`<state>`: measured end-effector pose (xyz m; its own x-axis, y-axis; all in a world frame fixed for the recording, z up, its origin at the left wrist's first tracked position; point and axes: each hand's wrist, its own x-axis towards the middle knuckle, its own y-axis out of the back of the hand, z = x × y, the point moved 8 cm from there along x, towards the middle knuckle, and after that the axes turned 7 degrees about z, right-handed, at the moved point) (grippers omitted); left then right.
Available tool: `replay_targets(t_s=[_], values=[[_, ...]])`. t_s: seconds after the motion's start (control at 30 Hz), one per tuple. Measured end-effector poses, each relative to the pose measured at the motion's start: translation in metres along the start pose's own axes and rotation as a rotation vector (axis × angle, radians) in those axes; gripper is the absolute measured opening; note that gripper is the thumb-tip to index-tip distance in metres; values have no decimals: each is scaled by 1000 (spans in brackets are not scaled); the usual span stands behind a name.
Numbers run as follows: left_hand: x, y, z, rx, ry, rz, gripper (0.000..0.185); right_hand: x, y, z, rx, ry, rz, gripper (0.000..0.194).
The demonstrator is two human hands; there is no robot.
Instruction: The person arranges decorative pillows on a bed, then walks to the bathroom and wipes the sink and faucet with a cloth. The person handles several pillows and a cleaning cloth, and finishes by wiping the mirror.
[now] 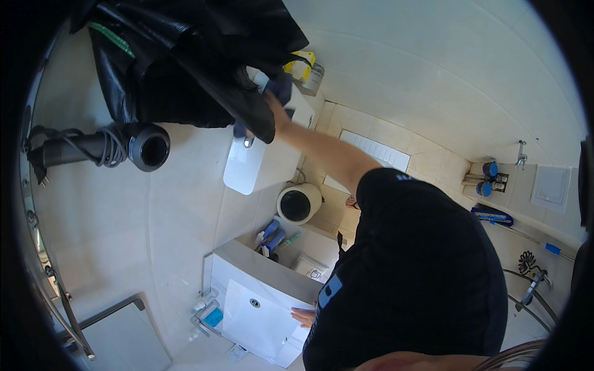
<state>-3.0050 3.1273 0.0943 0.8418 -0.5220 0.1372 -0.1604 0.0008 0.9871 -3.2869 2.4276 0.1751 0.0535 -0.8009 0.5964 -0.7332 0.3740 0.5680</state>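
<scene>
My right hand (277,110) reaches to the upper left, at a dark blue cloth (280,88) over a white cistern top (241,171) with a metal flush button (248,142). It is blurred, and a black bag or garment of shiny fabric (185,69) hanging in front hides part of it, so its grip does not show. A white rounded object, maybe a bottle, lies beside the cloth. My left hand (302,317) rests with fingers apart at the rim of a white washbasin (260,320), partly hidden by my black T-shirt, and holds nothing visible.
A hair dryer (151,147) hangs on the wall at left. A yellow pack (300,66) sits behind the cistern. Below are a round bin (299,204) and a shelf with blue-and-white bottles (274,239). A blue-headed mop or brush (492,216) and a shower hose (543,297) are at right.
</scene>
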Motion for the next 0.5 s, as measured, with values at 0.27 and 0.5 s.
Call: replay_targets(t_s=[0.27, 0.5], values=[[-9, 32, 32, -103, -89, 43, 104, -191, -23, -205, 405, 531, -750, 28], [-87, 78, 79, -232, -134, -55, 85, -2, 45, -29, 147, 32, -246, 43]])
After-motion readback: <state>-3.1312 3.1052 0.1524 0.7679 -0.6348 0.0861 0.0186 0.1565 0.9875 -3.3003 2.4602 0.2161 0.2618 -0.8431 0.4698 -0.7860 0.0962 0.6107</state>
